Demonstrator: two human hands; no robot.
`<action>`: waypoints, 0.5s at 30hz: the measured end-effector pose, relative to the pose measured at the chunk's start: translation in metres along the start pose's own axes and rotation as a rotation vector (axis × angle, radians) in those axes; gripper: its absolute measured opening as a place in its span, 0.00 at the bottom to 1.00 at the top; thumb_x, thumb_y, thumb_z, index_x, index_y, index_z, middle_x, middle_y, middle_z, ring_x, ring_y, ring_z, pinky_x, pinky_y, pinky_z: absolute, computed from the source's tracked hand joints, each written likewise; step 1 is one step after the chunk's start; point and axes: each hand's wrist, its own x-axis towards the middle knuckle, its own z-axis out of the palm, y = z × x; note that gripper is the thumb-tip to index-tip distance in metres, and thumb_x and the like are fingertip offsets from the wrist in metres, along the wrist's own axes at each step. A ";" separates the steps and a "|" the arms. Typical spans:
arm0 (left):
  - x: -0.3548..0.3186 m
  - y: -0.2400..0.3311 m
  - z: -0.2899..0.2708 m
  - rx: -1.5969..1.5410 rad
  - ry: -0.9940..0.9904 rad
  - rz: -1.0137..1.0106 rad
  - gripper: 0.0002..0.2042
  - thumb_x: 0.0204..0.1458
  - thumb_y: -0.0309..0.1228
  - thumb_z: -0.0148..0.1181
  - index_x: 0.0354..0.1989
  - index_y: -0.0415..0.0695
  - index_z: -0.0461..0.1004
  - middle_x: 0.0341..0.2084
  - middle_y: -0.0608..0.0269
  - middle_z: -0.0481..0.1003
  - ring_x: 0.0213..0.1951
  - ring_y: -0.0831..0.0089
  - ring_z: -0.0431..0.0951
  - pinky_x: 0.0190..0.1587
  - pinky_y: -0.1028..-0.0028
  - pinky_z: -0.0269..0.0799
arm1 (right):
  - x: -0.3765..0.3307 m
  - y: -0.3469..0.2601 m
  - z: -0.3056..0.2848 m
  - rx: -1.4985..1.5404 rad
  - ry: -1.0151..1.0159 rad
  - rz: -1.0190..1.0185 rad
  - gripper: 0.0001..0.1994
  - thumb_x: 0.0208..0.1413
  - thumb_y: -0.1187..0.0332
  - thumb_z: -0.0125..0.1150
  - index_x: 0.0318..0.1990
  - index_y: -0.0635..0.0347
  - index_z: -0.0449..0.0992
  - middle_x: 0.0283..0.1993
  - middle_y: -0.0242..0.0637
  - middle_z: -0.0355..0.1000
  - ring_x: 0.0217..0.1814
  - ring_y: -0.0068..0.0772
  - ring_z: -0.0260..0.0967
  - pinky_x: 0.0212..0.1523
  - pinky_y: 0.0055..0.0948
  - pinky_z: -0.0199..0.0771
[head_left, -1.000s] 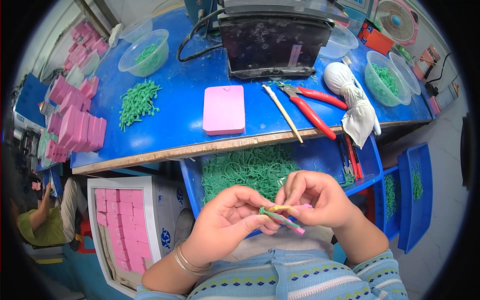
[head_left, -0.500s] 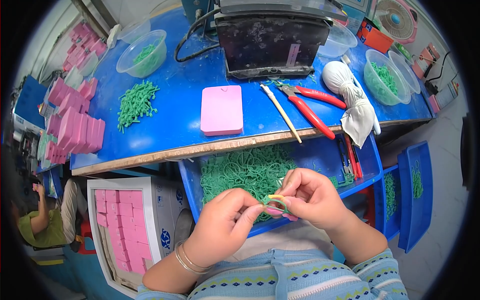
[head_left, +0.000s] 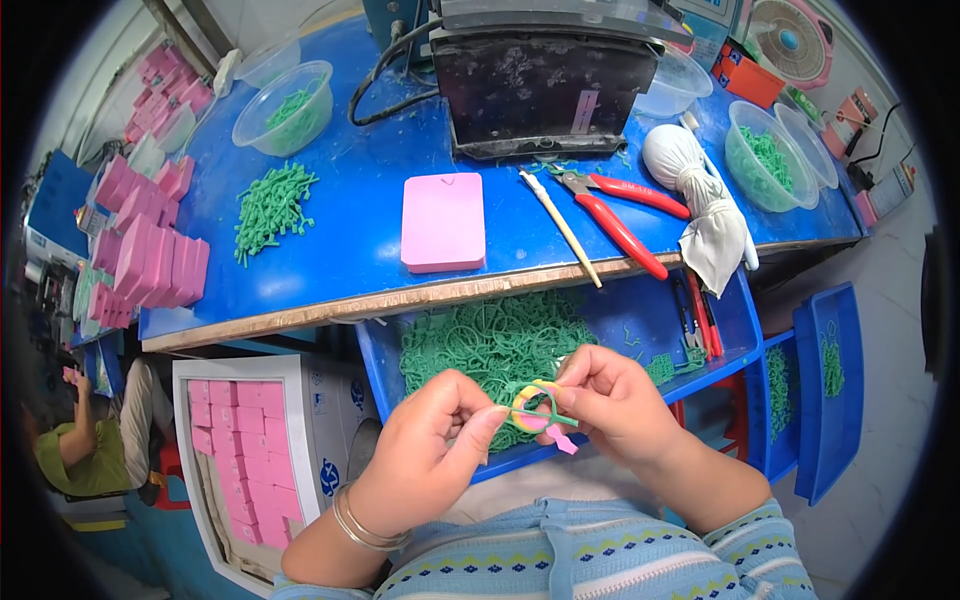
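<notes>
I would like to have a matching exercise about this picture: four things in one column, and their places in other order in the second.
Things
1. Yellow, pink and green looped piece
2. Tangled green heap
3. White cloth bundle
4. Closely packed pink blocks

Places
A. On the blue table, right of the red-handled pliers
B. In the white-edged box
C. Between left hand and right hand
D. In the open blue drawer

Pairs: 1-C, 2-D, 3-A, 4-B

Small yellow-and-green loop, held mid-air, pink tail slanting down rightward
</notes>
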 end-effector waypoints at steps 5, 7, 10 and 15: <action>0.001 -0.002 -0.001 0.429 0.094 0.336 0.05 0.52 0.24 0.53 0.29 0.38 0.65 0.20 0.62 0.68 0.20 0.78 0.67 0.23 0.79 0.64 | 0.003 0.010 0.000 0.230 0.007 0.078 0.04 0.55 0.75 0.50 0.34 0.67 0.64 0.35 0.46 0.70 0.35 0.34 0.73 0.37 0.29 0.77; 0.000 -0.003 -0.002 0.448 0.145 0.376 0.04 0.53 0.24 0.53 0.29 0.38 0.64 0.20 0.62 0.68 0.20 0.79 0.68 0.23 0.79 0.65 | 0.005 0.015 0.002 0.315 0.131 0.041 0.03 0.55 0.77 0.50 0.34 0.67 0.64 0.36 0.48 0.70 0.37 0.35 0.72 0.38 0.30 0.76; -0.003 -0.001 -0.004 0.358 0.202 0.410 0.04 0.54 0.23 0.50 0.29 0.39 0.63 0.19 0.63 0.67 0.19 0.81 0.66 0.23 0.81 0.62 | 0.009 0.014 0.007 0.261 0.287 -0.033 0.04 0.53 0.75 0.49 0.28 0.62 0.66 0.32 0.45 0.69 0.36 0.37 0.69 0.46 0.37 0.71; -0.005 0.008 -0.003 -0.249 0.099 0.111 0.05 0.55 0.25 0.49 0.30 0.39 0.62 0.17 0.66 0.67 0.19 0.84 0.66 0.22 0.84 0.62 | 0.005 0.012 -0.010 0.619 0.010 -0.110 0.03 0.54 0.74 0.47 0.32 0.63 0.65 0.27 0.39 0.65 0.29 0.31 0.64 0.40 0.35 0.68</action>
